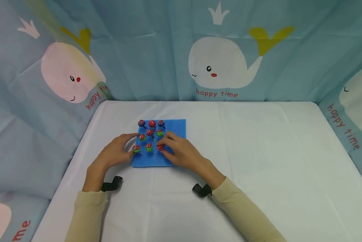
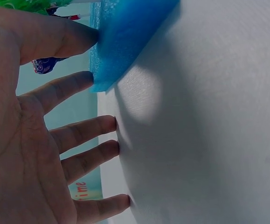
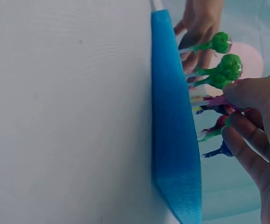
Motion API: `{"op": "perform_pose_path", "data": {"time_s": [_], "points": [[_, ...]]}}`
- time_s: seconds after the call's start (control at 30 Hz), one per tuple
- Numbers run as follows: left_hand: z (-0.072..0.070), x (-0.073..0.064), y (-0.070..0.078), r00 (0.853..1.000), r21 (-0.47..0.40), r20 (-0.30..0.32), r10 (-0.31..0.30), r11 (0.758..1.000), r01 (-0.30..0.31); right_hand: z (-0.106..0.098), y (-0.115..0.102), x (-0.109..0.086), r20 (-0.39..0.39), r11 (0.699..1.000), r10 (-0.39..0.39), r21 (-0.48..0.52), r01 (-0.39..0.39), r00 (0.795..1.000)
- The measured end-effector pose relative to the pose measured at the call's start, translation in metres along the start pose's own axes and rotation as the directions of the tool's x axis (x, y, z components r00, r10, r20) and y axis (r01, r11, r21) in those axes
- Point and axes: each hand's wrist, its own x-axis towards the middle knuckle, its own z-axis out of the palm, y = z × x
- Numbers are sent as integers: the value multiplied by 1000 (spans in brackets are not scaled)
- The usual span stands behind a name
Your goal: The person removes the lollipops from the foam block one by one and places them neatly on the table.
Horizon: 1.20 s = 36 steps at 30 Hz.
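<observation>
Several lollipops in red, green and dark blue wrappers stand by their sticks in a blue foam block (image 1: 179,127), in rows of three. At the front right of the rows, my right hand (image 1: 184,151) pinches a red lollipop (image 1: 161,147) between thumb and fingers. Its pink twisted wrapper (image 3: 215,100) and pale stick show just above the foam in the right wrist view. With fingers spread, my left hand (image 1: 114,153) is at the block's left edge, thumb and index fingertip against it. A green-wrapped lollipop (image 1: 136,148) stands close by the left thumb.
A white-covered table (image 1: 259,161) carries the block left of its middle. Behind and beside it hangs a blue curtain (image 1: 156,67) printed with whales. Dark wrist cameras (image 1: 202,190) sit at both cuffs.
</observation>
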Motion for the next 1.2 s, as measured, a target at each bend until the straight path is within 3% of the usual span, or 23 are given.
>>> {"op": "perform_pose_path", "data": {"time_s": [0.27, 0.63, 1.2], "points": [[-1, 1, 3, 999, 21, 23, -23, 1000, 22, -1, 2, -1, 2, 999, -31, -10, 31, 1000], [-3, 4, 2, 999, 22, 31, -6, 1000, 5, 4, 3, 2, -38, 996, -85, -21, 84, 996], [-3, 4, 2, 998, 22, 51, -32, 999, 31, -1, 0, 1, -74, 999, -51, 1, 52, 996]]}}
